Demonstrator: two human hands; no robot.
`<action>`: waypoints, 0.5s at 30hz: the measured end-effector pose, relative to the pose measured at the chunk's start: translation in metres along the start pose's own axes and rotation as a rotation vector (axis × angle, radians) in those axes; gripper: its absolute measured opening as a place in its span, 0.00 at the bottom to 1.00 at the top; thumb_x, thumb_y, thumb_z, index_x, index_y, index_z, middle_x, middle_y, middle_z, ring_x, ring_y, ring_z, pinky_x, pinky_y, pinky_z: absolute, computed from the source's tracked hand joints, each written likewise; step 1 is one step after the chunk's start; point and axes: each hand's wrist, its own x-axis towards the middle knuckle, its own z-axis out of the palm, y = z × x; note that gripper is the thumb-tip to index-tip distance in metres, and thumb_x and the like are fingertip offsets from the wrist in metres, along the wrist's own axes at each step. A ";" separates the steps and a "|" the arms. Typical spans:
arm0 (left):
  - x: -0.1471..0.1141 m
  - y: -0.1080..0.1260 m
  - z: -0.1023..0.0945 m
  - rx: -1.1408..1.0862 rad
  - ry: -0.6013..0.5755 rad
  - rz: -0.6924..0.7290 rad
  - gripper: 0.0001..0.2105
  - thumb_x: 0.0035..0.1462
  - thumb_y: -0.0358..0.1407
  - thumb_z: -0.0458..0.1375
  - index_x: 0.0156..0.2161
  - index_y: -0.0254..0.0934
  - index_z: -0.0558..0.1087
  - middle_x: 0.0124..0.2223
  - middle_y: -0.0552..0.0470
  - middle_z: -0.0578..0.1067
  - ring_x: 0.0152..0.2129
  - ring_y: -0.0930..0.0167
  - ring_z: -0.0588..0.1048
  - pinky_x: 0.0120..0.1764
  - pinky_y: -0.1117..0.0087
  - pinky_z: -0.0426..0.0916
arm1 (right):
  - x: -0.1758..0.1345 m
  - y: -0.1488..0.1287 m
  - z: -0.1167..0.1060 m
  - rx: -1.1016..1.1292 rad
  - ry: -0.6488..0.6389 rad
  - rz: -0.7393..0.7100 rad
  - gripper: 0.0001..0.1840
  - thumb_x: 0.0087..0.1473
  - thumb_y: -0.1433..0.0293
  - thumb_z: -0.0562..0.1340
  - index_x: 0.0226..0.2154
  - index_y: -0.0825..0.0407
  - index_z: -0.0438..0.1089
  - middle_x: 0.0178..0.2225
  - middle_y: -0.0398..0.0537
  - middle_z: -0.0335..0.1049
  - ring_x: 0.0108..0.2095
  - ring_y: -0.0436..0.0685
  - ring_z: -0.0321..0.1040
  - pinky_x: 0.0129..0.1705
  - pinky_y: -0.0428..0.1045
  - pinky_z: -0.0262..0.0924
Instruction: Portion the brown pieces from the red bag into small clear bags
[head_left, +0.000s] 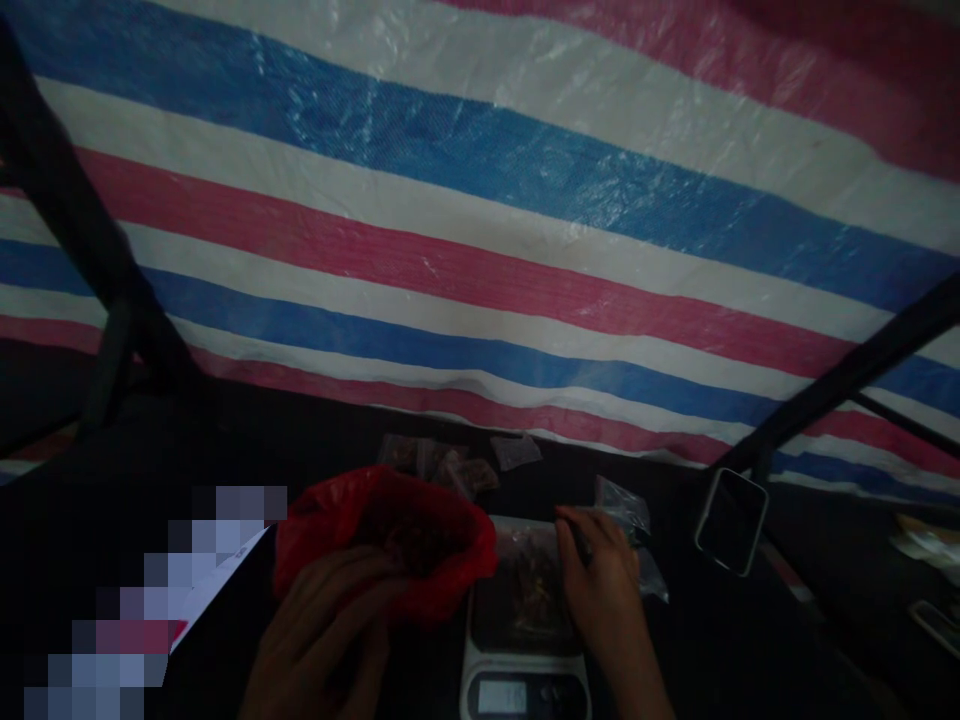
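A red plastic bag stands with its mouth wide, and dark contents show dimly inside. My left hand is at its near rim, fingers bent over the edge and closed on the plastic; part of the grip is hidden. Right of the bag, a white kitchen scale carries a clear plastic bag of thin brownish pieces. At the scale's right edge, my right hand pinches the upper corner of this clear bag with thumb and forefinger. The scale's lit display is too blurred to read.
Several small filled packets and a clear packet lie behind the scale. More clear bags sit beyond my right hand, near a phone. A striped tarp and dark frame poles stand behind the dark surface.
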 end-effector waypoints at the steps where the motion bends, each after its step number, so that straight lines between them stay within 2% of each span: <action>1: -0.002 0.001 0.002 -0.010 -0.001 0.002 0.16 0.59 0.24 0.57 0.49 0.44 0.76 0.47 0.50 0.79 0.45 0.67 0.79 0.48 0.68 0.77 | -0.002 0.004 0.002 -0.033 0.001 -0.009 0.17 0.64 0.60 0.59 0.45 0.44 0.82 0.44 0.56 0.79 0.47 0.70 0.71 0.49 0.64 0.60; 6: -0.018 0.003 0.006 0.012 0.033 -0.019 0.14 0.60 0.26 0.59 0.47 0.45 0.77 0.45 0.52 0.79 0.42 0.69 0.80 0.49 0.71 0.78 | -0.010 0.009 0.007 -0.069 -0.029 -0.095 0.15 0.64 0.63 0.60 0.45 0.40 0.83 0.43 0.55 0.77 0.43 0.68 0.70 0.44 0.61 0.61; 11: -0.018 0.000 0.003 0.054 0.057 0.003 0.10 0.62 0.27 0.58 0.43 0.43 0.78 0.41 0.51 0.81 0.37 0.70 0.82 0.43 0.73 0.80 | -0.006 0.000 0.006 -0.032 -0.061 -0.012 0.13 0.61 0.65 0.60 0.36 0.42 0.83 0.43 0.54 0.76 0.44 0.67 0.69 0.46 0.60 0.62; 15: -0.010 0.006 0.001 0.005 0.051 -0.032 0.11 0.61 0.26 0.58 0.43 0.44 0.78 0.39 0.52 0.82 0.34 0.72 0.83 0.40 0.77 0.80 | 0.001 -0.014 -0.005 0.192 -0.106 0.003 0.11 0.59 0.65 0.60 0.31 0.46 0.78 0.40 0.52 0.76 0.44 0.64 0.71 0.50 0.57 0.64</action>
